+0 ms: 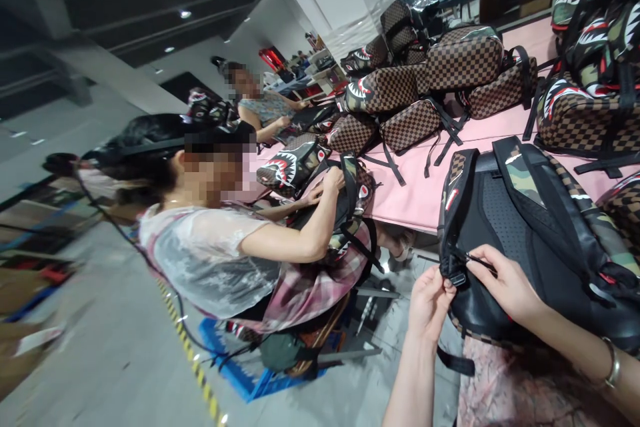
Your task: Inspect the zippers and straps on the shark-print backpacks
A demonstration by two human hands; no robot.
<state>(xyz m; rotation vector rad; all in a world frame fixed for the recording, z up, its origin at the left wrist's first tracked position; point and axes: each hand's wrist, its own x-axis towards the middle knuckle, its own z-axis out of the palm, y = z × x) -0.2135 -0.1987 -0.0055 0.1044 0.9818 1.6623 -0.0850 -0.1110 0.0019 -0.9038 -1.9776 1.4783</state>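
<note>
A black backpack (pixel 505 227) with brown checkered sides and camouflage trim lies back panel up in front of me, partly over my lap. At its lower left corner, my left hand (pixel 431 293) pinches a black strap buckle (pixel 456 278). My right hand (pixel 503 280) is just to the right, its fingers closed on a thin black strap (pixel 483 260) beside the buckle; the exact grip is partly hidden. A loose strap end (pixel 456 361) hangs below the bag. The padded shoulder straps (pixel 530 180) lie across the back panel.
Several checkered backpacks (pixel 465 57) are piled on the pink table (pixel 410 193), with more stacked at the right (pixel 590 107). A co-worker (pixel 215 253) sits close on my left, handling a similar bag. Another person (pixel 265 107) works farther back. A blue frame (pixel 240 367) stands on the floor.
</note>
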